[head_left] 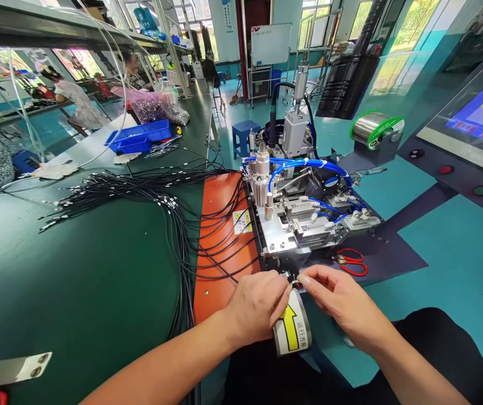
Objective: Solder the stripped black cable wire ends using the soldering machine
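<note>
Currently handling a few short coloured wires (296,283) at the front edge of the machine (294,216), just above a drum (294,331) with a yellow arrow.

Left hand (262,298): curled, apparently pinching the wires near their base; cable behind them hidden by the knuckles. Right hand (329,288): thumb and forefinger pinching at the wire tips. Cannot tell how firm either hold.

Risks, as judged:
- Possible breaking of a fine strand, from too hard a pull or twist between the two pinches.
- Possible slip of a wire out of the right fingers, from so little length to hold.
- Possible snagging among the black cables (123,185), from a sideways tug on lengths crossing the orange plate (216,194).
- Possible knocking of the red-handled scissors (353,262), near the right hand, from a wide swing of that wrist.

Counts:
- Hands at work: two.
- Drum: one.
- Scissors: one pair, beside the machine.
- Green-rimmed spool (377,129): one.
- Warning sticker (242,222) on the plate: one.
- Blue bins (140,138) on the tabletop (98,270): apparently two, together.
- Coloured wires: red and green among them, too small for a sure count.
- Black cables: many, too tangled for counting.
</note>
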The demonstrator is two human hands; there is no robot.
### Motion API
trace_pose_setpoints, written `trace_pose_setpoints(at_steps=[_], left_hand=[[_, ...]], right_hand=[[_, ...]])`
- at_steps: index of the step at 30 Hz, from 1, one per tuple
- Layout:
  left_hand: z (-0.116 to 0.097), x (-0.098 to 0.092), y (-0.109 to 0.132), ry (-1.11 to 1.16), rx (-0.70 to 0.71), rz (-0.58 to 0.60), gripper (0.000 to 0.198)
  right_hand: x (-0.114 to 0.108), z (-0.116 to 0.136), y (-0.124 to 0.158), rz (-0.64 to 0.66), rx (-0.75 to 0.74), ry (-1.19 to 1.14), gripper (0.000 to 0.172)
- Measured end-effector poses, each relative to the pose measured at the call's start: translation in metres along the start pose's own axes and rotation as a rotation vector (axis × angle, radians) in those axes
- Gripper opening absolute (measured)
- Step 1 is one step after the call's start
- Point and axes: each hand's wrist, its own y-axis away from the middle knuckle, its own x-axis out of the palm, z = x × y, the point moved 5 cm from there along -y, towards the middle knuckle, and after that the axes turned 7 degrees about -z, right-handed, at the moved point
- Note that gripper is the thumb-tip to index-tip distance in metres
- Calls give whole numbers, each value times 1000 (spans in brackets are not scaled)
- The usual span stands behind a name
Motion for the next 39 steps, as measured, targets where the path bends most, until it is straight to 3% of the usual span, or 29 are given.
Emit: trace_pose_setpoints(at_steps=[10, 15, 19, 27, 39], left_hand=[[4, 2, 0, 23, -91, 81, 28], [8, -14, -5, 117, -222, 175, 16], [10, -29, -2, 200, -255, 232, 24], [14, -24, 21, 194, -191, 42, 26], [19, -12, 23, 165, -233, 16, 27]], right_hand=[[2, 1, -3, -46, -117, 103, 33], [2, 2, -8, -44, -148, 132, 32], [2, 1, -9, -38, -146, 126, 33], [11, -3, -13, -38, -150, 158, 31], [13, -8, -21, -87, -164, 213, 30]])
